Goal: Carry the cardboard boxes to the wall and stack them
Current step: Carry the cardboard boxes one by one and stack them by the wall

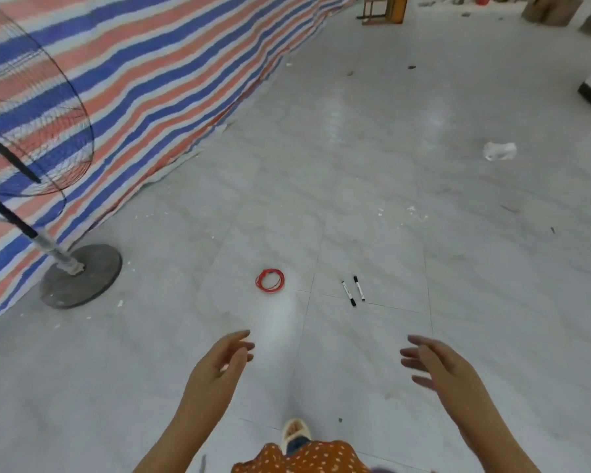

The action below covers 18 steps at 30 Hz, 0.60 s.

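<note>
1. Both hands are hanging out in front of the body and holding nothing. The left hand (219, 365) has its fingers loosely spread; the right hand (435, 365) has its fingers straight and fanned apart.
2. Landmark: the red wire coil (270, 280) lying on the tiled floor (372, 172). Both hands are on the near side of it, one to either side.
3. The cardboard boxes (548, 10) are sitting far beyond the coil, up and to its right at the top edge of view, well apart from the hands. Blurred; the count is unclear.
4. Two black markers (354, 291) are lying just right of the coil; a pedestal fan (81, 274) is standing left of it, against a striped tarp (157, 73).
5. Handling, as judgement: the boxes are looking stiff-walled and bulky. Weight is unknown, so test it first. Gripping low at opposite bottom edges, palms under, is looking safest; flaps may give way.
6. A crumpled clear wrapper (499, 151), beyond and right of the coil, is posing a slip risk.
</note>
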Tool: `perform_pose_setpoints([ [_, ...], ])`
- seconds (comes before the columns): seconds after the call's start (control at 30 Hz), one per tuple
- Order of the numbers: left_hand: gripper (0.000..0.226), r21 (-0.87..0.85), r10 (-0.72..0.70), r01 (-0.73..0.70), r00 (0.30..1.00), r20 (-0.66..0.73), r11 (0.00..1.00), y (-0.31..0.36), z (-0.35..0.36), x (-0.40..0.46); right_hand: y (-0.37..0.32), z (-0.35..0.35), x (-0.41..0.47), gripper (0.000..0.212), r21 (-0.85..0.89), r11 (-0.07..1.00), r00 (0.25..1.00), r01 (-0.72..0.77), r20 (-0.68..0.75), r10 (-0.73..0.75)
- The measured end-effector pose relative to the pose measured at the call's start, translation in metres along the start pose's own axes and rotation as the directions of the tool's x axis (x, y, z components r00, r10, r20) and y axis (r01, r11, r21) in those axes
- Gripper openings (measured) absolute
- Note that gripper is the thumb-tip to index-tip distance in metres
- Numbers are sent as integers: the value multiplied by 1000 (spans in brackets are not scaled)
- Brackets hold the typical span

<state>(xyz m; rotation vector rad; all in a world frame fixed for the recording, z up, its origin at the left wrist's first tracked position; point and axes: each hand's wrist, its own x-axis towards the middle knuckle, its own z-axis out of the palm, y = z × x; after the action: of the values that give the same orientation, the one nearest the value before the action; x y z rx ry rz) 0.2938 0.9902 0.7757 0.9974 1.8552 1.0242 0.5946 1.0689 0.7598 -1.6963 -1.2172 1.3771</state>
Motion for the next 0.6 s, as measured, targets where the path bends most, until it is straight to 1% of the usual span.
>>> perform_pose_setpoints([
  [0.1,29,93,79,-88,993,91,992,29,-7,74,-28,18,44,21,-51,999,1000,8,3,-8],
  [0.2,31,70,101,-108,990,100,992,49,-3,126,-40,30,84,22,-75,996,999,-41,-2,41],
  [0.27,31,39,78,-82,993,91,996,51,4,154,-47,36,110,23,-94,992,996,-84,4,85],
  [0.37,29,39,7,-11,995,100,999,44,17,193,-58,46,158,27,-138,984,993,-113,26,118],
  [0.5,28,54,-71,68,995,64,996,42,29,255,-78,54,243,25,-164,980,991,-108,57,119],
  [0.6,27,41,-129,128,991,29,991,56,39,307,-101,58,308,23,-194,976,988,-101,96,121],
])
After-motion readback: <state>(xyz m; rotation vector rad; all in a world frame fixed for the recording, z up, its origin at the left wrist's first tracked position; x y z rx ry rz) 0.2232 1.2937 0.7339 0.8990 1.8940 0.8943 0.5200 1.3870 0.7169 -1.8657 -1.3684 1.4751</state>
